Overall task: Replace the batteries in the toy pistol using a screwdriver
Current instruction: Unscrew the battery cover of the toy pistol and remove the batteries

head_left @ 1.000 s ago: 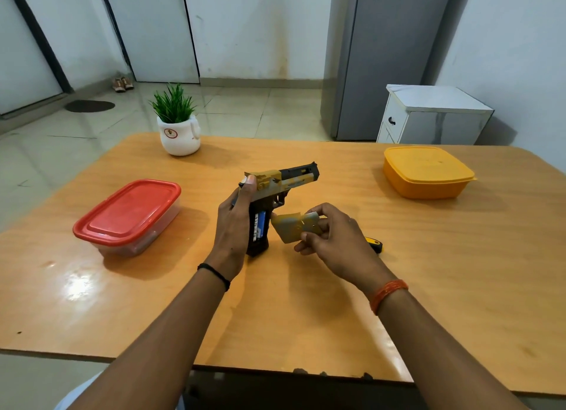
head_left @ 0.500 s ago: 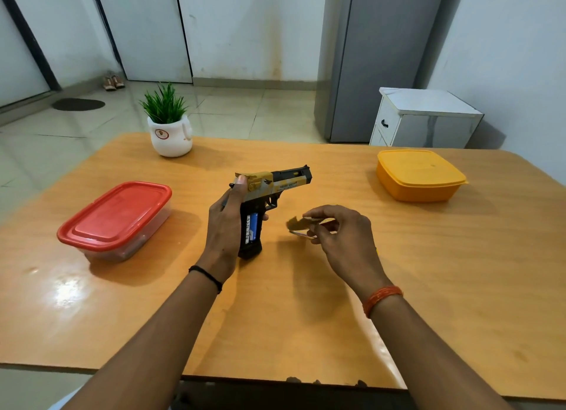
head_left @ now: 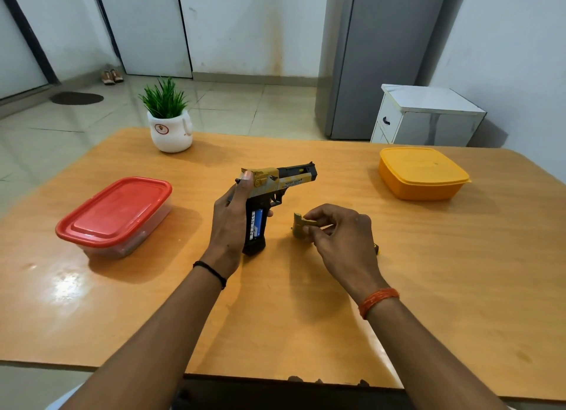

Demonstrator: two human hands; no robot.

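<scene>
Leftmost on the wooden table sits a red-lidded box, well apart from the hands, with a potted plant at the far edge beyond it. Behind lie a tiled floor, white doors, a dark mat and shoes.

Next, the left hand grips the pistol from behind, fingers wrapped round the grip and thumb up on the gold slide; the butt rests on the table, barrel pointing right. Its open grip shows a blue battery just beside the palm.

Just right of the pistol, apart from it, the right hand pinches the tan cover between thumb and fingertips. A black-and-yellow tip, probably the screwdriver, peeks out behind that hand.

Farther right sit an orange box, a white cabinet and a grey fridge.
</scene>
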